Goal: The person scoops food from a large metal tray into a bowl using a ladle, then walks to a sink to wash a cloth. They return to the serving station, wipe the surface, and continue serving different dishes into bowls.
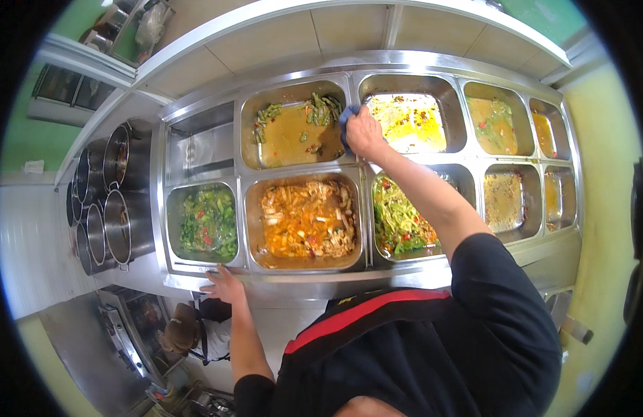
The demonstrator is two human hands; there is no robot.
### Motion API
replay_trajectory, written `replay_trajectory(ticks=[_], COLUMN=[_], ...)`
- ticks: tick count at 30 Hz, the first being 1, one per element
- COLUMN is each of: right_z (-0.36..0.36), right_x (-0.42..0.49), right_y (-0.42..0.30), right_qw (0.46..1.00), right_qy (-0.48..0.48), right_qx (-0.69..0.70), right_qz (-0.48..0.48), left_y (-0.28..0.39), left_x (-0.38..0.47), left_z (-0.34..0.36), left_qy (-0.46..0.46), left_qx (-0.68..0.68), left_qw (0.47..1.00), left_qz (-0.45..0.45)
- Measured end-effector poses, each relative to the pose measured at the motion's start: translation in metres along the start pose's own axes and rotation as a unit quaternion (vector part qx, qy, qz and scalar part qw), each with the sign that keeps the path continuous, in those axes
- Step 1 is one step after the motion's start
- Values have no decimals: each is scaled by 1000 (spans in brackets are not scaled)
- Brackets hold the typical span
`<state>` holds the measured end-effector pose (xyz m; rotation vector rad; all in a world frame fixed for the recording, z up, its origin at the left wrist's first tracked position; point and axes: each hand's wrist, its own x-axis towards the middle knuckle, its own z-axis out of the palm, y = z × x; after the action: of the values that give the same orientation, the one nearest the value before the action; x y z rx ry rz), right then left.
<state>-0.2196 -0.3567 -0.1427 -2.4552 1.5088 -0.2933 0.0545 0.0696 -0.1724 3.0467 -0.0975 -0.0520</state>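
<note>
My right hand (365, 132) holds a bunched blue cloth (346, 124) on the metal divider between two back-row steel food pans. Left of it is a pan with green beans in broth (295, 135); right of it, a pan with a little oily yellow liquid (407, 122). My left hand (223, 284) rests with spread fingers on the front steel edge of the counter (279, 279), holding nothing. Near it are a pan of leafy greens (209, 224) and a pan of orange-brown stew (308, 221). My right forearm partly covers a pan of shredded green vegetables (399, 213).
Several tall steel pots (118, 229) stand at the left. An uncovered steel well (201, 138) is at the back left. Smaller food pans (504, 200) line the right end. A co-worker (188, 331) is beyond the counter's lower left corner. Tiled wall panels (352, 28) run behind.
</note>
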Motion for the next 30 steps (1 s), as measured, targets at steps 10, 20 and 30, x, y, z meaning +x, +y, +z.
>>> replay_trajectory(ticks=[10,20,30], right_z=[-3,-46,-163], right_x=[-255,-365,-231], right_y=[-36,49,199], right_qw=[997,974,987], right_qy=[-42,-134,-132], right_qx=[-12,75,-87], right_qz=[-63,-164,-39], left_y=[-10,-24,45], left_x=[9,-32,-212], left_z=[18,20,14], left_qy=[39,8,-73], left_qx=[4,-80,-92], left_qw=[999,994,991], left_qz=[11,71,63])
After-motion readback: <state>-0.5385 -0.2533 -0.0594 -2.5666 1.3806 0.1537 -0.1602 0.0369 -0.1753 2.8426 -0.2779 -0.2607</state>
